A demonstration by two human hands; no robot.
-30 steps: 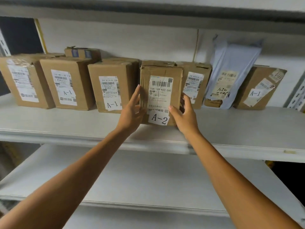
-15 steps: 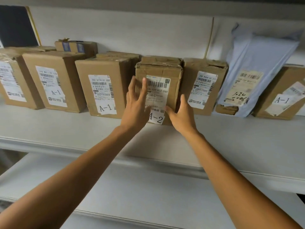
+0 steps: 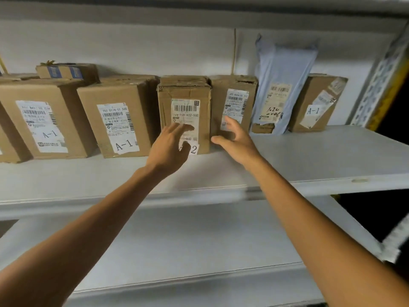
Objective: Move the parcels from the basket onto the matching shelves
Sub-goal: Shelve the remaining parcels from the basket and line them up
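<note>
Parcel (image 3: 184,100) stands on the upper shelf (image 3: 309,156), directly beyond the left hand (image 3: 169,149) and just to the left of the right hand (image 3: 238,145).

- Left hand: fingers straight and relaxed, gripping nothing. It lies across the lower part of the parcel's labelled face; blur hides whether it touches.
- Right hand: fingers loosely spread, holding nothing, in front of the plain box (image 3: 234,96) beside the parcel.

Orientation: the parcel is upright with its long axis vertical, base on the shelf and labelled face towards the person. The left hand covers part of the mark; a "2" is readable.

Placement: the parcel sits in the row, close against the plain box and the A-1 box (image 3: 119,116) to the left of the left hand. Judgement: it is faced outward so the code reads from the aisle. Neighbours read A-1, so the match is doubtful.
</note>
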